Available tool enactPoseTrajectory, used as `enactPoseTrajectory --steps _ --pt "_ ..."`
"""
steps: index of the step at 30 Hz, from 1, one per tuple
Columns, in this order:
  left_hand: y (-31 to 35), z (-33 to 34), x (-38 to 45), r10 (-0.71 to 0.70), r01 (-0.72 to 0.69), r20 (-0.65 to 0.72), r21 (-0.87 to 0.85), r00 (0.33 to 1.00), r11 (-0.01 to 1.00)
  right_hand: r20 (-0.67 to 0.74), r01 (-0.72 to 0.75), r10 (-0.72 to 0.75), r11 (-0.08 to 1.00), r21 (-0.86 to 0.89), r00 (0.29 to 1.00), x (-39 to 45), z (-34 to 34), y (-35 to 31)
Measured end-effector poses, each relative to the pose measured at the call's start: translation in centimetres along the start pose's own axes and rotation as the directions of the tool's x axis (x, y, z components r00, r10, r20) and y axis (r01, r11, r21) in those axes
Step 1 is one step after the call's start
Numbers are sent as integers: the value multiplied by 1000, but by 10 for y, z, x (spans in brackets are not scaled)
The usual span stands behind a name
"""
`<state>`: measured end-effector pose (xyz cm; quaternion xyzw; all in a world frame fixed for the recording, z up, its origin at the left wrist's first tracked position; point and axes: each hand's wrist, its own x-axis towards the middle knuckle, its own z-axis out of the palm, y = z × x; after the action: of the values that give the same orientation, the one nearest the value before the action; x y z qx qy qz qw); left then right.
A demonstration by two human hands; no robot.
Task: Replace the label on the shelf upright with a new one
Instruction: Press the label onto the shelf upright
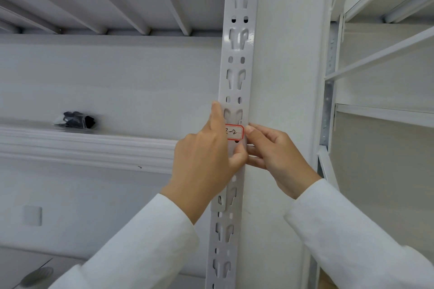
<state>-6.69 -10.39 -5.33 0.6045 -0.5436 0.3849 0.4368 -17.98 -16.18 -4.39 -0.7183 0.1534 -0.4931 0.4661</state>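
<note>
White sleeves nearest, reaching up. Left hand (206, 152) laid over the shelf upright (237, 73), forefinger stretched upward, thumb pressed against the post below the label (234, 132). Red-bordered, handwritten, stuck across the slotted face. Right hand (272, 150) pinching its right edge, thumb on top. Peeling off or pressing on: cannot tell. No second label visible.

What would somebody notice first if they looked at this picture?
The little red-edged label with handwriting stands out first, the only bright colour, stuck on the pale slotted shelf upright in the middle. The left hand and right hand meet right at it, fingers touching its edges. Far off at the left, a dark crumpled bag lies on a white ledge.
</note>
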Motion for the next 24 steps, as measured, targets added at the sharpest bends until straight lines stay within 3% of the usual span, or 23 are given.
enactPoseTrajectory --steps 11,24 --pt "7 -4 6 -158 163 50 -119 986 979 -26 -14 13 999 -40 1000 2 0 3" --pt "15 -4 3 -182 186 72 -48 981 981 -41 -11 8 997 -72 999 1 1 2"
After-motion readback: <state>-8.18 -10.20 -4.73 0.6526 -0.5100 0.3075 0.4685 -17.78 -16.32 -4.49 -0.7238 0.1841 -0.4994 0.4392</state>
